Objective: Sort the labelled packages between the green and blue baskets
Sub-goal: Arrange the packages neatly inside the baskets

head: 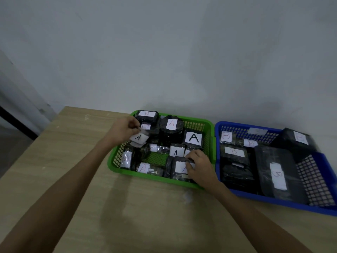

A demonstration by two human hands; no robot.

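The green basket (184, 184) holds several black packages with white labels, most marked A and two at the back left marked B (146, 114). My left hand (124, 129) pinches a small package labelled A (138, 138) at the basket's left side, lifted above the others. At the front right corner, my right hand (198, 166) has its fingers closed on the edge of a flat black package labelled A (179, 168) that lies in the basket. The blue basket (273, 200) to the right holds several packages marked B (278, 175).
Both baskets sit side by side on a light wooden table (76, 161), close to a pale wall behind them. The table's left edge runs beside a dark floor strip. Bare tabletop lies in front of the baskets, under my forearms.
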